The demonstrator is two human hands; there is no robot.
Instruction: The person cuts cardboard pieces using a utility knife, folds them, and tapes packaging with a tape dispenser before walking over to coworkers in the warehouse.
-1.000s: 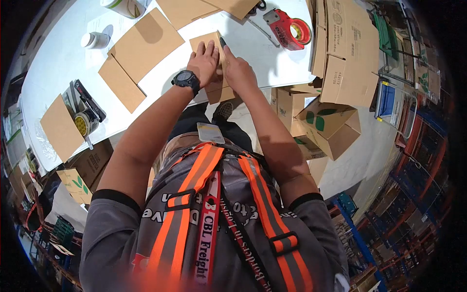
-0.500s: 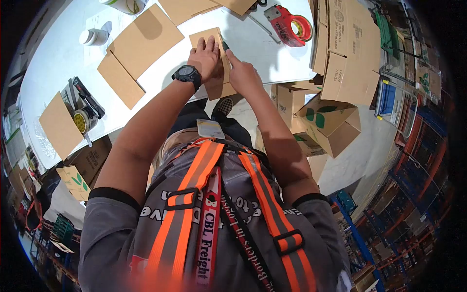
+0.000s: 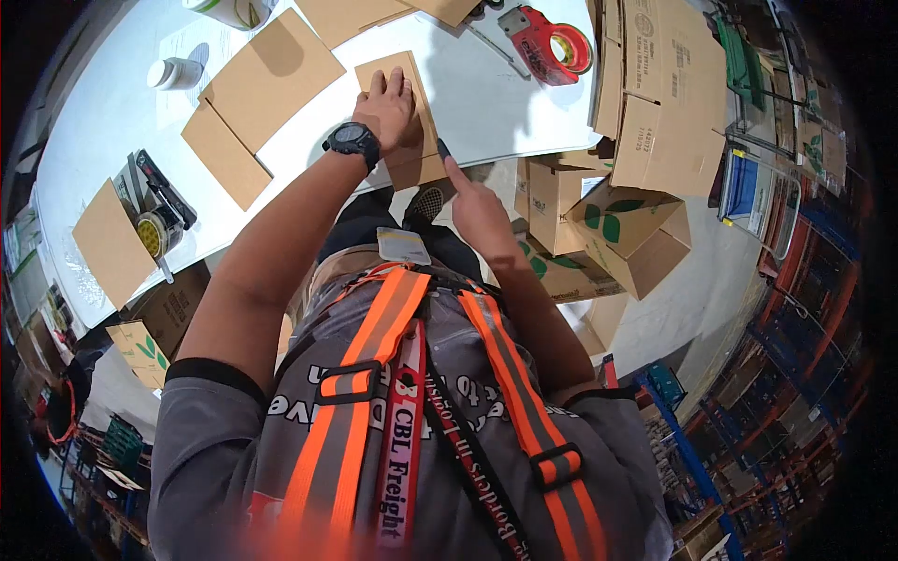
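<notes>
Head view: flat brown cardboard [image 3: 419,140]

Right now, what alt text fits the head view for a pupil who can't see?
A person's left hand rests flat on cardboard overhanging a white table; the right hand holds a dark tool at the cardboard's edge. A red tape dispenser lies nearby.

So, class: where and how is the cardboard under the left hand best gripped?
Probably at the near end of the cardboard, coming from the near side, pinched above and below: it lies flat but seems to overhang the table. Avoid its right long edge, beside the dark tool.
</notes>
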